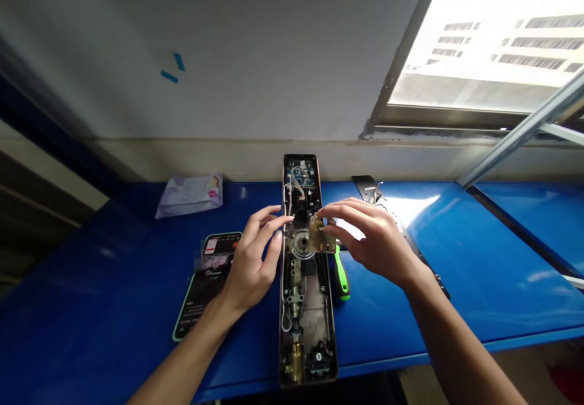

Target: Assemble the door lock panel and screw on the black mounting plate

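Note:
A long, open lock housing (314,308) lies on the blue table, with a circuit board (308,177) at its far end and a brass part (296,362) at its near end. My right hand (371,235) pinches a yellowish metal plate (322,238) over the housing's middle, beside a round ring (301,244). At the housing's left edge, my left hand (258,253) has its fingers apart, the fingertips near the white wire (286,201). Whether they touch it I cannot tell. A green and black screwdriver (341,274) lies right of the housing, partly hidden.
A phone (201,301) with a lit screen lies on the table (387,332) to the left. Behind it is a pack of tissues (189,195). A dark flat panel (365,189) lies behind my right hand. The wall and a window (483,46) stand behind the table.

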The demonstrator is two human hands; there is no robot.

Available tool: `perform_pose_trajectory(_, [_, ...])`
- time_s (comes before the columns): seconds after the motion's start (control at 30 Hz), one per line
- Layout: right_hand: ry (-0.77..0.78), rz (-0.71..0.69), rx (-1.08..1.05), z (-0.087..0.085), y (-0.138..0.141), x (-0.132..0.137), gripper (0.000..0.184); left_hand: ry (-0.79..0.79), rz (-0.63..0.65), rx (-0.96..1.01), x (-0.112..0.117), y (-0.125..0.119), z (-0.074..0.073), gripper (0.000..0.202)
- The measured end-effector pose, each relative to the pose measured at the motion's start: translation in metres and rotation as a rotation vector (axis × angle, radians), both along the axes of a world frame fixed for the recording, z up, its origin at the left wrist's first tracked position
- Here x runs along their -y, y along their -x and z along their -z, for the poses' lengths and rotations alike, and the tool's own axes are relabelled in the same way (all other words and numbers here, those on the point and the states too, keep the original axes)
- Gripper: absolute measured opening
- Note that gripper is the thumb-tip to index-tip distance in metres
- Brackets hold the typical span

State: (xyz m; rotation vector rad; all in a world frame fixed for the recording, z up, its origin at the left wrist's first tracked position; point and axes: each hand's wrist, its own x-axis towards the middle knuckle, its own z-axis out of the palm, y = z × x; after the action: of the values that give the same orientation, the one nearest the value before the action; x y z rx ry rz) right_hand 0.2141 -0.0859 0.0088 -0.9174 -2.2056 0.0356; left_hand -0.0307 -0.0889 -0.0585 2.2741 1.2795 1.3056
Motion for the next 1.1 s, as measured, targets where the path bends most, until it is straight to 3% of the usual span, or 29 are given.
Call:
perform_pose_trajectory(0.13, [0.005, -0.052, 0.028, 0.0, 0.014, 0.001, 0.015, 0.003, 0.002, 0.033, 0.0, -0.001, 0.0, 0.03])
perform_pose_trajectory(0.3, [0.083, -0.018, -0.029, 0.005, 0.005, -0.006, 0.016, -0.034, 0.001, 0.016, 0.002, -0.003, 0.0, 0.029])
perform_pose_trajectory(0.53, [0.071, 0.335, -0.149, 0.024, -0.056, -0.03, 0.018, -0.138, 0.056, -0.06, 0.007, -0.007, 0.001, 0.027])
perform_pose_trajectory(0.63, [0.103, 0.409, -0.108, 0.032, -0.077, -0.036, 0.019, -0.148, 0.09, -0.083, 0.011, -0.011, 0.0, 0.028])
perform_pose_trajectory(0.93, [0.419, 0.267, 0.242, 0.056, -0.073, -0.043, 0.029, -0.117, 0.144, -0.14, 0.015, -0.015, 0.001, 0.033])
perform_pose_trajectory(1.1, [0.413, 0.315, 0.232, 0.049, -0.06, -0.03, 0.025, -0.097, 0.149, -0.128, 0.016, -0.015, 0.0, 0.037])
